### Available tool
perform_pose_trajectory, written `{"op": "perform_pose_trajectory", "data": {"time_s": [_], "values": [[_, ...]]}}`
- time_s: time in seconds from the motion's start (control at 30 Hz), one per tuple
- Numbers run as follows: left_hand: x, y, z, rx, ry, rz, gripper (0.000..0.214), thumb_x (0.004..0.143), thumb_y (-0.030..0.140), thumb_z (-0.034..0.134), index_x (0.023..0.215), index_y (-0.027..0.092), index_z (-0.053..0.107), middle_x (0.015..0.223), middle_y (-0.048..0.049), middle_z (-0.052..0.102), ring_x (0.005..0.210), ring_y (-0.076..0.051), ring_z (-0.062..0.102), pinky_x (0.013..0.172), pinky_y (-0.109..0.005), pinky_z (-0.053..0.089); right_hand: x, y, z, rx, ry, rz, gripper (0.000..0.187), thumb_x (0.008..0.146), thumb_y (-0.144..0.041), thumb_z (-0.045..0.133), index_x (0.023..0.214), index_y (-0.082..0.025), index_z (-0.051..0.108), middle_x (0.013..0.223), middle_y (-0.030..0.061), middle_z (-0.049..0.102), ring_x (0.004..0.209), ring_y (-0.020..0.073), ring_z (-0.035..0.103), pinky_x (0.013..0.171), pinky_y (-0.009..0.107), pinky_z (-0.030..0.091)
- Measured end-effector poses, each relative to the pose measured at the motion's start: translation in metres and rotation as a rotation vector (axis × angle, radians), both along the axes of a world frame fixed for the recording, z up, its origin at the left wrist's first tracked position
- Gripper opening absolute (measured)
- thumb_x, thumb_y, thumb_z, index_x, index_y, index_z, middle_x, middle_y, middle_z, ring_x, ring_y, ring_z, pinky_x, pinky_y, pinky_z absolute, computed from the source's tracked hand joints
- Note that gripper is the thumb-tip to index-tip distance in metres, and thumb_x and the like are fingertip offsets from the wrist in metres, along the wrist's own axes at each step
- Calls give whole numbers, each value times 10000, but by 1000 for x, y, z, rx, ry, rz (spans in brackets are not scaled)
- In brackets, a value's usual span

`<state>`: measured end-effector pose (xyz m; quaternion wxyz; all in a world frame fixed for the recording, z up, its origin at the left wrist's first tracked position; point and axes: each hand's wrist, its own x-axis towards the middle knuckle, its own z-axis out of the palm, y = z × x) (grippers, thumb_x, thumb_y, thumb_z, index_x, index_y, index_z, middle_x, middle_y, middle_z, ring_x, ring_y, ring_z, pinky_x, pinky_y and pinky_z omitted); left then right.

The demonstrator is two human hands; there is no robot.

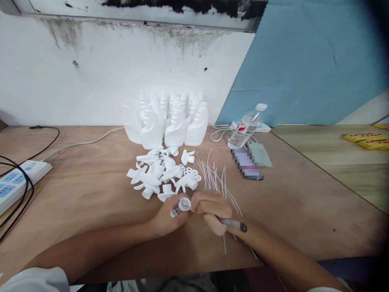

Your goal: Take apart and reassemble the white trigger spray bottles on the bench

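My left hand (166,219) is closed around a white spray trigger head (184,204), whose round open end faces up. My right hand (212,206) is closed on a slim grey metal tool (233,224). One end of that tool sticks out beyond the palm; its other end is hidden by my fingers. The right fingertips are right at the trigger head's round opening. Just beyond my hands lies a pile of white spray trigger heads (152,173). Thin white tubes (223,182) are spread on the table behind and beneath my right hand.
Several white bottles (175,125) stand upright against the wall. At the right are a clear water bottle (245,132), a phone (246,164) and a pale green phone-shaped object (260,154). A power strip (21,182) with black cables lies at the left of the wooden table (91,202).
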<state>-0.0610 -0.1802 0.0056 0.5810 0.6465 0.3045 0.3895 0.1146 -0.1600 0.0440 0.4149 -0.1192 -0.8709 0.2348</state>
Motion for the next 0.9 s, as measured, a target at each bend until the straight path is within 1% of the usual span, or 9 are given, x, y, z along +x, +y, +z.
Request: {"op": "perform_pose_trajectory", "data": {"time_s": [0.1,0.17,0.2,0.27,0.37,0.47,0.63,0.7,0.9], "values": [[1,-2,-4,1,42,-26,163,771,238,602,752,153,463,668,23,439,603,-94,378,556,-221,305,0,5,1,-309,204,0,319,876,-109,417,572,-176,489,588,38,591,543,133,559,513,252,436],[1,-4,-3,24,76,-60,132,749,187,601,757,152,473,703,7,486,626,-105,422,574,-229,335,1,10,1,-526,225,64,315,848,-120,466,539,-162,511,562,36,601,488,121,535,457,229,406],[1,-4,-2,43,94,-75,121,740,166,596,762,152,478,728,-4,506,645,-113,442,588,-236,349,1,12,1,-600,220,113,315,838,-135,481,526,-158,518,548,36,599,469,119,524,440,225,394],[0,-5,3,88,122,-96,111,720,140,587,759,151,483,754,-17,522,667,-125,459,603,-248,362,3,17,0,-663,176,209,331,835,-171,493,506,-153,527,530,41,596,468,122,526,457,232,405],[0,-5,10,139,128,-118,95,693,134,572,750,148,497,742,-19,511,658,-128,449,589,-252,355,4,21,2,-630,96,284,380,856,-201,491,480,-153,513,522,51,595,499,128,550,516,249,432],[-1,-3,9,137,120,-119,108,687,128,567,770,147,502,743,-11,505,655,-120,448,593,-244,355,3,19,8,-540,54,299,394,882,-215,463,492,-163,476,534,50,581,509,121,544,522,243,427],[-1,-1,1,111,88,-102,125,698,122,589,752,149,480,751,-12,514,672,-119,454,615,-243,365,-1,11,18,-263,-4,224,349,890,-175,400,543,-188,429,537,19,516,508,105,499,508,225,402],[-1,-1,0,93,80,-94,118,715,132,601,748,145,489,733,-13,515,673,-122,458,613,-244,368,-1,8,17,-206,0,178,339,890,-165,395,554,-191,434,534,11,507,504,104,496,503,224,397],[0,0,-2,40,49,-59,145,724,188,644,754,134,514,708,-5,517,640,-109,450,585,-229,360,0,4,9,-283,115,87,394,945,-236,379,559,-189,446,559,31,572,515,121,547,515,240,436]]}}
